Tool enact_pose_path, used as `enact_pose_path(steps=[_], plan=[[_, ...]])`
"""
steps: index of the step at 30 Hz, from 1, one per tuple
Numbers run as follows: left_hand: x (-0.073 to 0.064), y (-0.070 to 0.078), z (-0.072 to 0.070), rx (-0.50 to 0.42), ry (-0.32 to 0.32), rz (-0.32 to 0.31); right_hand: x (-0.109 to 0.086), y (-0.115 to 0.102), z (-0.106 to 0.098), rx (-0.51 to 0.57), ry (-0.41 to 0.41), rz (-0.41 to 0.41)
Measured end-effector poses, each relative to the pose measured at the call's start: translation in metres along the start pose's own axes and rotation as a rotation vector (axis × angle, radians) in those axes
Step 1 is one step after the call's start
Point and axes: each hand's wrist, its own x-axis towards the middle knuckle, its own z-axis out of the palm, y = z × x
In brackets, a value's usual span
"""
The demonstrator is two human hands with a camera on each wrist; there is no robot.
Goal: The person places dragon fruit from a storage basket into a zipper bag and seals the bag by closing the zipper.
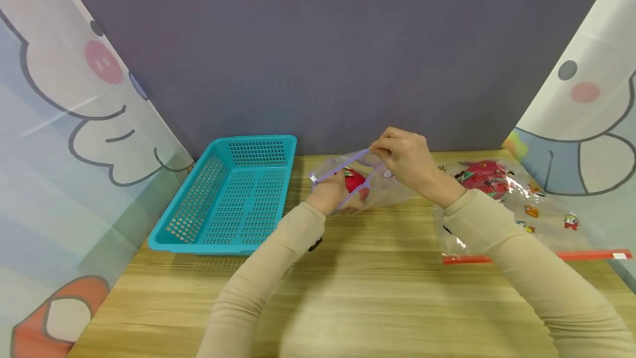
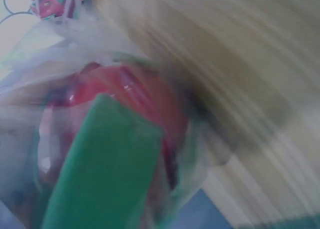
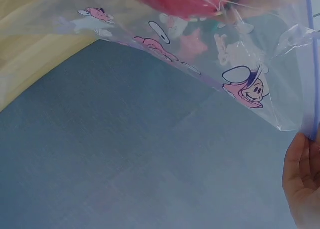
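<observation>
My left hand (image 1: 330,189) reaches into the mouth of a clear zip bag (image 1: 392,192) with a purple seal and printed cartoon figures. It holds a shiny red rounded thing (image 1: 354,180) inside the bag; most of the fingers are hidden. Close up in the left wrist view, a flat green piece (image 2: 107,164) lies in front of the red surface, blurred. With thumb and fingers, my right hand (image 1: 404,162) pinches the bag's purple seal edge, raising that side so the mouth gapes.
Left of the hands stands a turquoise perforated basket (image 1: 290,181). At right, a second clear bag (image 1: 546,236) with a red seal lies flat, a pinkish-red and green thing (image 1: 484,178) inside. Behind the wooden table (image 1: 377,303) rises a grey wall (image 1: 328,59).
</observation>
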Motion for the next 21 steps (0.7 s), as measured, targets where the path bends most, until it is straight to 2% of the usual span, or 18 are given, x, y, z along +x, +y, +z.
enact_pose_path(steps=[2, 4, 8, 10, 12, 15, 17, 21], plan=[[0.003, -0.001, 0.003, -0.086, -0.009, -0.022, -0.001, 0.001, 0.001, 0.003, -0.004, -0.007], [0.005, 0.0, 0.008, -0.13, 0.039, -0.023, -0.002, 0.002, 0.001, 0.005, -0.002, -0.007], [0.005, 0.005, 0.015, -0.015, 0.159, 0.037, -0.003, 0.006, 0.0, 0.022, 0.009, 0.04], [0.004, 0.007, 0.018, 0.046, 0.196, 0.061, -0.004, 0.008, 0.0, 0.039, 0.01, 0.081], [0.002, 0.01, 0.022, 0.054, 0.203, 0.077, -0.004, 0.01, -0.001, 0.056, 0.009, 0.129], [0.002, 0.011, 0.026, 0.013, 0.18, 0.091, -0.005, 0.012, -0.002, 0.079, 0.004, 0.198], [0.002, 0.011, 0.026, -0.037, 0.158, 0.103, -0.006, 0.012, -0.002, 0.091, 0.0, 0.237], [-0.002, 0.011, 0.022, -0.145, 0.124, 0.176, -0.008, 0.012, -0.003, 0.111, -0.019, 0.296]])
